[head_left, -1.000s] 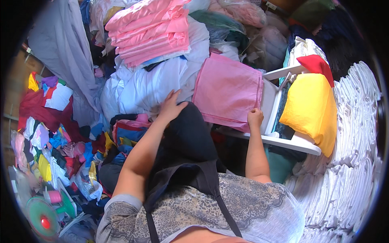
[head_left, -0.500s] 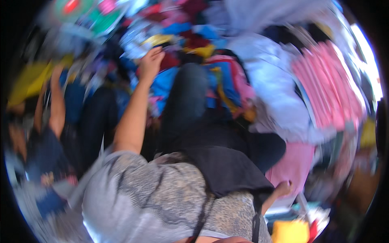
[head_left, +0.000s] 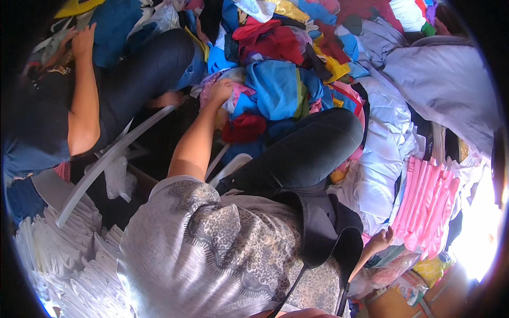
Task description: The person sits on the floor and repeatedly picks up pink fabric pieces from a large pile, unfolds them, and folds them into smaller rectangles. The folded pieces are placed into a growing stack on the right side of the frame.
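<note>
My left hand is down in a heap of cloth pieces, its fingers curled in; what they hold, if anything, is hidden. Touching or just beside it are pink cloth and a crumpled blue cloth. A dark red piece lies nearer to my knee. Out to my right, my right hand has its fingers loosely apart with nothing in them. It is closest to a bundle of folded pink fabric.
At the left another person's arm reaches into the heap. A curved white bar stands between us, above stacked white cloth. Light-blue fabric and grey fabric lie at the right. My bent knee is beside the heap.
The view has turned, so the heap and pink bundle sit lower in it. My left hand has gone from near a yellow piece to the pink cloth; my right hand appears closer to the pink bundle.
</note>
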Motion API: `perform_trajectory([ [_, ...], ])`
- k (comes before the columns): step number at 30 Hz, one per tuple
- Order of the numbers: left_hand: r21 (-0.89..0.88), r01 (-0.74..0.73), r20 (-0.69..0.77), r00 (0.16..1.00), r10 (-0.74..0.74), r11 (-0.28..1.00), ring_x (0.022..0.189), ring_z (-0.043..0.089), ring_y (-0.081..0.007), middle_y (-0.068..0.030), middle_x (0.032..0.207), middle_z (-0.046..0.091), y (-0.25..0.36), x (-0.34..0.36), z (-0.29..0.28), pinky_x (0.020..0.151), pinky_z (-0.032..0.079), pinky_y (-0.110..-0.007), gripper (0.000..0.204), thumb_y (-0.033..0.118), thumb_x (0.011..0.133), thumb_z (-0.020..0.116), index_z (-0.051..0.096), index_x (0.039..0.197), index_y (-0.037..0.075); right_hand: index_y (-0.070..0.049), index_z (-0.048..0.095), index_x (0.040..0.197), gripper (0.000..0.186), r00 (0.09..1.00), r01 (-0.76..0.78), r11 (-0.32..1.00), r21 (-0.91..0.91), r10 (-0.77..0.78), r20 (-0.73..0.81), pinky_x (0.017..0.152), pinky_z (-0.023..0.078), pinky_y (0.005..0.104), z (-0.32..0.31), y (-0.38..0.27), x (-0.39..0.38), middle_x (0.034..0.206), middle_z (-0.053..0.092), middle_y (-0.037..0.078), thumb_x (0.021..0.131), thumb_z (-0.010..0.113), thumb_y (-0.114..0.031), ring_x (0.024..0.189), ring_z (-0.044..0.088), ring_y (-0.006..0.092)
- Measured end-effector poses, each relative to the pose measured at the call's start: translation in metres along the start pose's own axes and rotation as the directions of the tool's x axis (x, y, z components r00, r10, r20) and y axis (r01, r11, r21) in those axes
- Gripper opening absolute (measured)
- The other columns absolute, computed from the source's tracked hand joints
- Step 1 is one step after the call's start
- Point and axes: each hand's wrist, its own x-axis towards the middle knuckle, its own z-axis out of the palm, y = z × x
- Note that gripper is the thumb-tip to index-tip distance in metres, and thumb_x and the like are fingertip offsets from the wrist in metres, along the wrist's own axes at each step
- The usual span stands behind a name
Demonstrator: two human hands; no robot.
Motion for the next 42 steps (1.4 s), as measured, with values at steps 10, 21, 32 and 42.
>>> perform_trajectory([
  [10,-0.069,-0.078,-0.101,0.992,0.070,0.995,0.101,0.066,-0.0389,-0.0195,0.108,0.069,-0.047,0.022,0.091,0.087,0.053,-0.048,0.034,0.030,0.081,0.066,0.071,0.110,0.013,0.001,0.066,0.112,0.034,0.892,0.193,0.974,-0.116,-0.125,0.434,0.092,0.050,0.0419,0.024,-0.050,-0.035,0.114,0.065,0.017,0.080,0.056,-0.008,0.102,0.064,0.0315],
  [21,-0.735,-0.467,-0.138,0.813,0.566,0.492,0.082,0.062,-0.0165,-0.0070,0.085,0.063,0.208,-0.130,0.048,0.075,0.050,-0.031,0.013,0.016,0.094,0.061,0.061,0.098,0.004,0.000,0.065,0.116,0.035,0.880,0.165,0.986,0.025,-0.159,0.448,0.080,0.052,0.0341,0.051,-0.076,-0.026,0.107,0.067,0.014,0.082,0.063,-0.006,0.087,0.065,0.0227],
  [32,-0.636,-0.768,0.073,0.032,0.997,0.071,0.069,0.063,-0.0313,-0.0092,0.073,0.062,0.326,-0.287,-0.022,0.068,0.046,-0.043,0.021,0.029,0.088,0.066,0.058,0.083,0.010,0.001,0.054,0.135,0.056,0.804,-0.048,0.827,0.561,-0.301,0.513,0.081,0.050,0.0321,-0.022,-0.272,-0.074,0.100,0.066,0.009,0.091,0.068,-0.031,0.091,0.064,0.0194],
  [42,-0.584,-0.811,0.002,0.042,0.999,0.035,0.070,0.066,-0.0297,-0.0083,0.069,0.064,0.320,-0.324,-0.012,0.073,0.048,-0.041,0.023,0.035,0.088,0.067,0.060,0.086,0.013,0.001,0.066,0.092,0.019,0.723,0.269,0.782,0.561,-0.550,0.419,0.065,0.046,0.0316,-0.063,-0.241,-0.099,0.074,0.061,0.009,0.075,0.069,-0.006,0.069,0.058,0.0182],
])
